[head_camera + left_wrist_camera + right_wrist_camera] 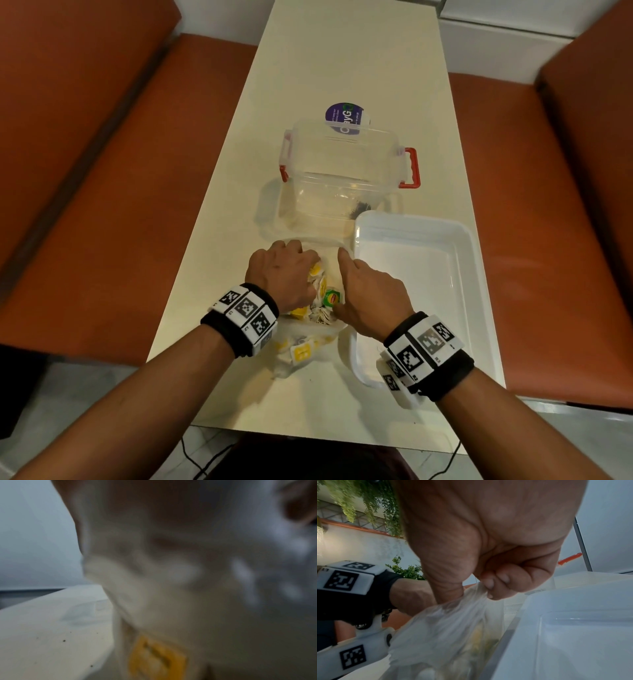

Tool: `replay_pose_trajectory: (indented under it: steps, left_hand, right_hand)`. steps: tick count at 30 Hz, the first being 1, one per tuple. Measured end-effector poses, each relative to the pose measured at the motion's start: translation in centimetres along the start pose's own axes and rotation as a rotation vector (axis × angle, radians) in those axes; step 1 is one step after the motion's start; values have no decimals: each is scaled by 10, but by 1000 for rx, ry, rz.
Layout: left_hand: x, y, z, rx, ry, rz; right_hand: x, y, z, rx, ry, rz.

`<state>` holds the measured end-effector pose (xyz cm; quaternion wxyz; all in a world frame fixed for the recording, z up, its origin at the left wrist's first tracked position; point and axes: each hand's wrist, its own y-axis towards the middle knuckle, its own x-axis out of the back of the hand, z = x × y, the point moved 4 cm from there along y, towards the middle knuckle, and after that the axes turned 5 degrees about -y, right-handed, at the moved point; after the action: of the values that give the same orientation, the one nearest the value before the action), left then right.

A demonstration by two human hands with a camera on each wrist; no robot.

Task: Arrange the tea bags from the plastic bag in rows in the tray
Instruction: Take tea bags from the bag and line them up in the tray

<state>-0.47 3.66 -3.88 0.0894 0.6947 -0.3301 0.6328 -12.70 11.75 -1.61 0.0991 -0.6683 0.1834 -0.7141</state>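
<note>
A clear plastic bag [308,346] full of tea bags [331,297] with yellow and green tags lies on the table between my hands. My left hand [286,269] curls over the bag's left edge near its mouth and grips the film. My right hand [364,291] pinches the bag's right edge; in the right wrist view its fingers [489,584] bunch the plastic bag [447,628] against the thumb. The white tray [469,274] stands just right of the bag, with nothing in it. The left wrist view is blurred, showing bag film and one yellow tag [154,658].
A clear storage box [342,164] with red latches stands behind the bag, its lid under it. A round purple sticker [342,114] lies farther back. The narrow cream table [342,51] has orange benches [85,188] on both sides.
</note>
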Motion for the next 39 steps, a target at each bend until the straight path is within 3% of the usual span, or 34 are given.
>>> replay_pose_trajectory:
  steps: [8, 12, 25, 33, 39]
  left_hand:
    - [0, 5, 4, -54, 37, -30]
    - [1, 2, 12, -55, -36, -104]
    - [1, -4, 25, -144, -177, -129]
    - [6, -2, 4, -311, 86, 2]
    - [-2, 7, -12, -194, 143, 37]
  right_hand:
    - [1, -2, -1, 11, -8, 2]
    - [2, -2, -2, 3, -9, -6]
    - [-2, -2, -2, 1, 29, -18]
    - [-4, -4, -5, 8, 49, -4]
    - [-4, -5, -7, 13, 61, -4]
